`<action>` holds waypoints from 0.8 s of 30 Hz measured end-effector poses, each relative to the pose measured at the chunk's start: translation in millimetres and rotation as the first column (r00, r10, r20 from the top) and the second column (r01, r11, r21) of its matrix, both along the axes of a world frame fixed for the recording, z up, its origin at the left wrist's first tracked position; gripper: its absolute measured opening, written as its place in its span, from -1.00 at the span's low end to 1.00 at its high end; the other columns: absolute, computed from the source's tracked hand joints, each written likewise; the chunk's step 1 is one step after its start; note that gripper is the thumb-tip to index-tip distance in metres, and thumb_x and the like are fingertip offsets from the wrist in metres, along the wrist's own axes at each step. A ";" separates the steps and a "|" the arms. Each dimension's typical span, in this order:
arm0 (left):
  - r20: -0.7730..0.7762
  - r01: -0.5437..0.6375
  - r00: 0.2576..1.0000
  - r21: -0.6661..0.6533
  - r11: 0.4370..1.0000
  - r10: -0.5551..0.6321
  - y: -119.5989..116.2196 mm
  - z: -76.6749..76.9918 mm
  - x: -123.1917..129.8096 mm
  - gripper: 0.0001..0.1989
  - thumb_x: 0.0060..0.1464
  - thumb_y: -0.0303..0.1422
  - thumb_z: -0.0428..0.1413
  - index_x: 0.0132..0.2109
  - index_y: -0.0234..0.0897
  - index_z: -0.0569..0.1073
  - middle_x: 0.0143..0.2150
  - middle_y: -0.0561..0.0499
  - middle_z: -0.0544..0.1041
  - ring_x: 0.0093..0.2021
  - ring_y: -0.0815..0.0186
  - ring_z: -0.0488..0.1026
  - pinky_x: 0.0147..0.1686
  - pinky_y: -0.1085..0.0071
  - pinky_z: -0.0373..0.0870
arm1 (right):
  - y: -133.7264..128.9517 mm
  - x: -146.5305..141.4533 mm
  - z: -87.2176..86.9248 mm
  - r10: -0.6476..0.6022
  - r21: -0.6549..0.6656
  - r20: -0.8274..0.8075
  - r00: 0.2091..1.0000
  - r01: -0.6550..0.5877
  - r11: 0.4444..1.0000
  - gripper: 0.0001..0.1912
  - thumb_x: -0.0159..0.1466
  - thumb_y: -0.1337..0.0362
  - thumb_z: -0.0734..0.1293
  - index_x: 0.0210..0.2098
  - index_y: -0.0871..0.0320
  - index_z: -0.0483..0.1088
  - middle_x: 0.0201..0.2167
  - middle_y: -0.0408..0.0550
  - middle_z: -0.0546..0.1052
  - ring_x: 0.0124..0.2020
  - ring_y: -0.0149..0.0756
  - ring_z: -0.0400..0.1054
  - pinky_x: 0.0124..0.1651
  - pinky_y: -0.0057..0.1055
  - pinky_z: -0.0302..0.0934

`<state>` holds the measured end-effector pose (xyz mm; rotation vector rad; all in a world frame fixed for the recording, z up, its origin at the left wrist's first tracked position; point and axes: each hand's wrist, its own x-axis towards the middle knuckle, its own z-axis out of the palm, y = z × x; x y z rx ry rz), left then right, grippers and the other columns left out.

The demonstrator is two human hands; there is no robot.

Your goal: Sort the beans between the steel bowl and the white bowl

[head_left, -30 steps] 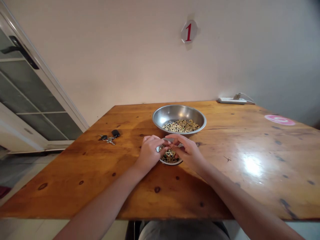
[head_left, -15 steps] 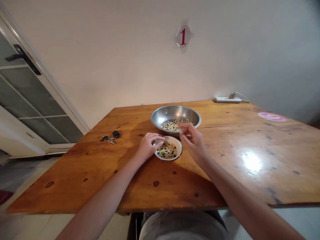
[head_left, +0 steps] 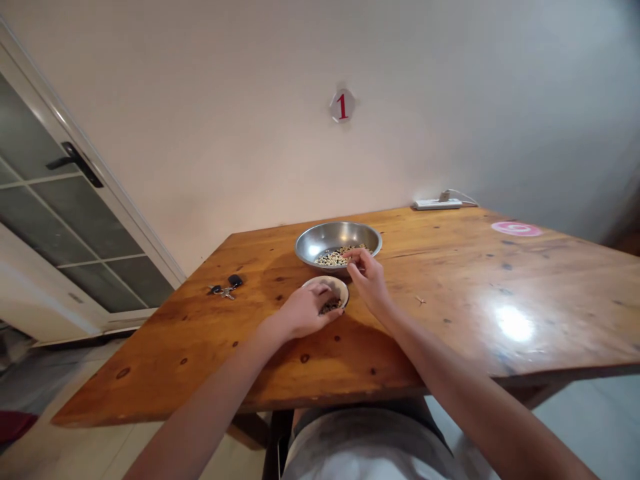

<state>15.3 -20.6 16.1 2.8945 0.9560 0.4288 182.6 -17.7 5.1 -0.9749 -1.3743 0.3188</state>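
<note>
A small white bowl (head_left: 344, 287) with a dark rim stands on the table, holding small mixed beads or grains (head_left: 329, 306), pale and dark. My left hand (head_left: 305, 310) reaches over its left side, fingers bent down into the bowl and thumb apart near the front rim. The fingertips are partly hidden. Just behind the bowl sits a wide steel basin (head_left: 314, 241) with more of the pale and dark pieces (head_left: 330, 257) on its bottom. My right hand (head_left: 367, 275) is at the basin's front right rim, thumb and index finger close together; anything between them is too small to make out.
A bunch of keys (head_left: 227, 291) lies on the wooden table (head_left: 240, 260) to the left. Right of my right hand is a small twig-like piece (head_left: 420, 301). A white power strip (head_left: 437, 204) lies along the wall; a pink round sticker (head_left: 517, 229) is at the right.
My left hand has moved from the small bowl's left rim over it, fingers dipping in. My right hand stays by the basin rim. The whole view has shifted somewhat.
</note>
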 end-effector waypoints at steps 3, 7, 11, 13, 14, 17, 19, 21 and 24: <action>-0.069 0.017 0.997 -0.029 0.999 -0.019 0.3 4.2 -0.4 -0.58 0.11 -0.09 -0.15 -0.03 -0.20 0.36 0.01 -0.08 0.36 0.01 0.14 0.29 -0.02 0.23 0.24 | 1.1 1.4 -2.2 0.001 0.019 0.019 1.000 -0.001 1.000 -0.83 0.10 0.41 0.13 -0.34 0.17 0.31 -0.50 -0.13 0.35 -0.55 -0.41 0.15 -0.45 -0.46 0.06; -0.128 0.013 0.992 -0.037 0.999 -0.018 0.0 8.9 0.4 -0.55 0.11 -0.07 -0.18 -0.03 -0.23 0.35 -0.01 -0.11 0.37 -0.02 0.14 0.30 -0.04 0.24 0.25 | 3.6 2.9 -6.9 -0.029 0.020 0.010 1.000 0.029 0.999 -0.83 0.09 0.40 0.14 -0.35 0.16 0.32 -0.50 -0.13 0.37 -0.55 -0.39 0.16 -0.45 -0.45 0.06; -0.205 0.039 0.977 -0.062 0.997 -0.051 3.2 18.2 0.8 -0.55 0.12 -0.05 -0.21 -0.09 -0.22 0.38 -0.07 -0.07 0.38 -0.07 0.18 0.31 -0.08 0.28 0.25 | 6.2 3.9 -11.8 -0.073 0.039 -0.033 0.997 0.075 0.996 -0.85 0.08 0.39 0.15 -0.39 0.16 0.32 -0.47 -0.12 0.39 -0.51 -0.37 0.20 -0.42 -0.44 0.09; -0.229 0.046 0.972 -0.058 0.997 -0.058 5.6 26.6 -0.8 -0.55 0.12 -0.04 -0.22 -0.13 -0.23 0.38 -0.08 -0.06 0.36 -0.09 0.20 0.30 -0.11 0.31 0.24 | 7.1 5.9 -13.5 -0.094 0.064 -0.049 0.994 0.097 0.993 -0.87 0.09 0.38 0.16 -0.39 0.15 0.32 -0.48 -0.13 0.39 -0.51 -0.37 0.20 -0.41 -0.44 0.09; -0.230 0.040 0.972 -0.044 0.998 -0.049 6.5 31.0 -1.8 -0.55 0.11 -0.03 -0.22 -0.15 -0.24 0.38 -0.09 -0.07 0.35 -0.10 0.20 0.30 -0.12 0.32 0.23 | 7.5 7.5 -14.1 -0.107 0.077 -0.060 0.992 0.112 0.991 -0.87 0.09 0.38 0.16 -0.39 0.15 0.32 -0.49 -0.14 0.38 -0.51 -0.37 0.20 -0.40 -0.44 0.09; -0.247 0.017 0.968 -0.064 0.998 -0.032 7.4 41.0 -2.9 -0.52 0.09 0.01 -0.22 -0.20 -0.25 0.37 -0.16 -0.07 0.35 -0.16 0.21 0.30 -0.18 0.34 0.22 | 9.1 13.7 -15.3 -0.146 0.110 -0.117 0.982 0.159 0.981 -0.88 0.10 0.38 0.17 -0.37 0.15 0.31 -0.55 -0.17 0.34 -0.52 -0.38 0.18 -0.40 -0.44 0.08; -0.307 -0.008 0.950 -0.175 0.985 -0.047 7.3 42.3 -0.6 -0.50 0.09 0.03 -0.26 -0.28 -0.25 0.36 -0.26 -0.04 0.37 -0.26 0.25 0.31 -0.26 0.35 0.22 | 9.7 17.3 -15.2 -0.162 0.126 -0.165 0.973 0.183 0.975 -0.87 0.09 0.39 0.17 -0.38 0.15 0.31 -0.57 -0.19 0.31 -0.54 -0.40 0.16 -0.42 -0.45 0.07; -0.338 -0.023 0.938 -0.289 0.957 -0.079 7.8 39.5 3.9 -0.49 0.10 0.03 -0.30 -0.31 -0.25 0.34 -0.29 -0.02 0.39 -0.29 0.27 0.31 -0.28 0.36 0.21 | 9.5 19.5 -14.5 -0.166 0.138 -0.200 0.966 0.195 0.971 -0.87 0.09 0.40 0.17 -0.38 0.15 0.31 -0.58 -0.21 0.29 -0.55 -0.41 0.14 -0.44 -0.46 0.06; -0.308 -0.021 0.946 -0.375 0.927 -0.103 10.6 34.8 11.5 -0.50 0.11 0.01 -0.30 -0.36 -0.26 0.34 -0.31 -0.02 0.40 -0.28 0.28 0.30 -0.23 0.35 0.19 | 8.6 21.2 -13.5 -0.167 0.150 -0.223 0.960 0.203 0.968 -0.87 0.07 0.43 0.18 -0.40 0.15 0.31 -0.60 -0.23 0.27 -0.58 -0.44 0.11 -0.46 -0.47 0.03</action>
